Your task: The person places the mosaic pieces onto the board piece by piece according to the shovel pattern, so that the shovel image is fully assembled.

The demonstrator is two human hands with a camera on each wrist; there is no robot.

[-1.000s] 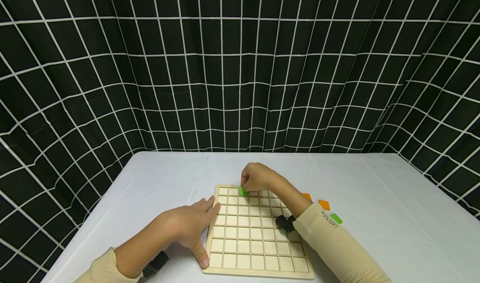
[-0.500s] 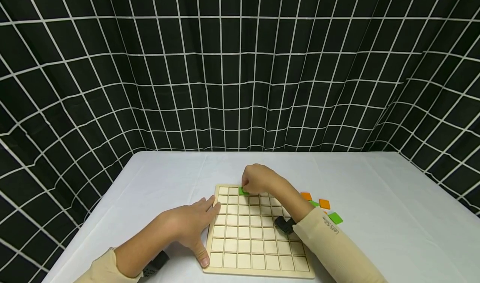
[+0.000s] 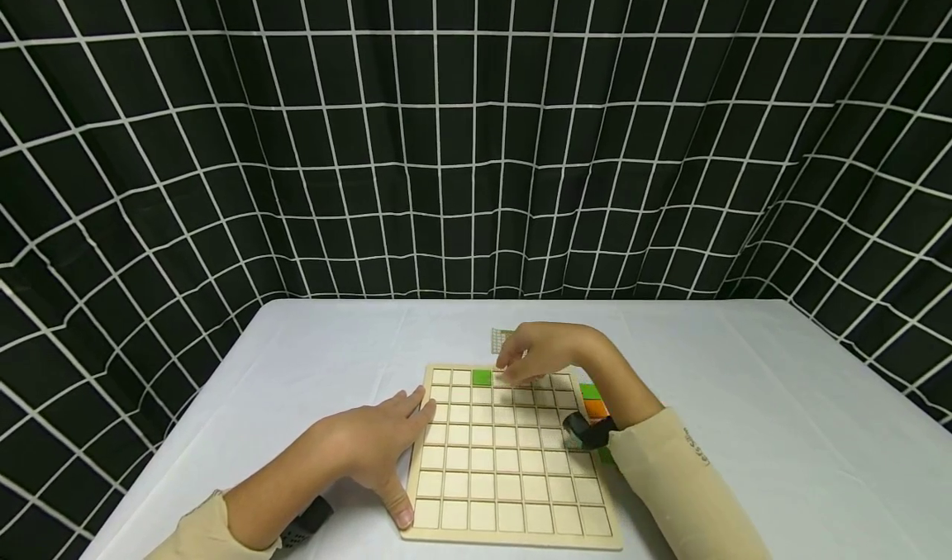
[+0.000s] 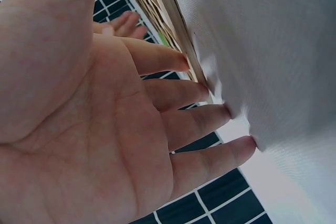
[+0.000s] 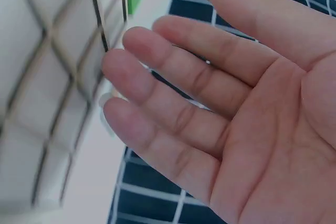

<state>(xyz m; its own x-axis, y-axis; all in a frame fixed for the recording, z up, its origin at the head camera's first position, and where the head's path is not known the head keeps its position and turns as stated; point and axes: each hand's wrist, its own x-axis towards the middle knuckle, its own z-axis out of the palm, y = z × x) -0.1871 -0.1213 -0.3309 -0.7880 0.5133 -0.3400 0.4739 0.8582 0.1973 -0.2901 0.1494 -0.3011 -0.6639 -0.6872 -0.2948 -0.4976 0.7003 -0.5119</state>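
Observation:
A pale wooden board (image 3: 496,487) with a grid of square recesses lies flat on the white table. One green square tile (image 3: 482,377) sits in a recess of its far row. My left hand (image 3: 372,444) rests along the board's left edge, thumb and fingers spread; in the left wrist view its fingers (image 4: 197,124) reach straight to the edge and tablecloth. Just right of the green tile, my right hand (image 3: 550,351) hovers over the far row. The right wrist view shows that hand's fingers (image 5: 173,72) loosely bent, with nothing between them and the thumb.
Right of the board lie a green tile (image 3: 590,391), an orange tile (image 3: 596,409) and another green piece (image 3: 606,455), partly hidden by the right arm. A small gridded card (image 3: 500,341) lies beyond the board's far edge. A black curtain with white lines (image 3: 476,130) surrounds the table.
My right hand has released the green tile, leaving it in the far row, and has shifted right with its fingers loosened. The gridded card is now uncovered. The left hand has stayed put.

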